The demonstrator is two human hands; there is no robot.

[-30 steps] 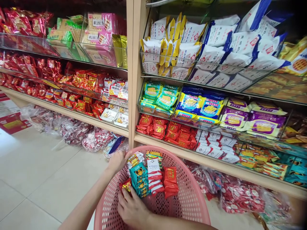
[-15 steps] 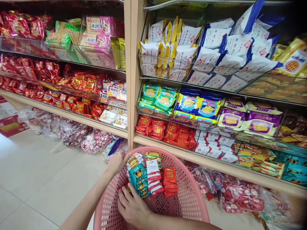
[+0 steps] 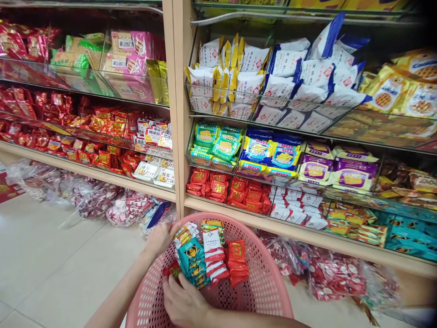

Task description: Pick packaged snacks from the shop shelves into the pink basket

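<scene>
My left hand (image 3: pixel 160 238) is closed over the left rim of a pink perforated plastic basket (image 3: pixel 269 273). Inside the basket, my right hand (image 3: pixel 186 300) curls around dark red snack packets (image 3: pixel 173 270), mostly hidden under its fingers. Just beyond those fingertips lies a row of teal snack packets (image 3: pixel 193 257). To its right are white-and-red packets (image 3: pixel 214 246), then a row of red packets (image 3: pixel 238 262). Yellow-and-white packets (image 3: pixel 186 234) and green-and-yellow packets (image 3: pixel 212 225) lie toward the basket's far side.
Wooden shelving with a vertical post (image 3: pixel 175 114) rises beyond the basket. Clear-fronted bins hold white-and-blue bags (image 3: pixel 290 64), green packets (image 3: pixel 227 143), purple packets (image 3: pixel 351 168) and red packets (image 3: pixel 201 182). Plastic bags of red items (image 3: pixel 336 278) lie under the bottom shelf on the tiled floor (image 3: pixel 61 259).
The view has shifted slightly, so shelves and basket sit a little further left. My right hand has moved slightly against the red packets; my left hand stays on the rim.
</scene>
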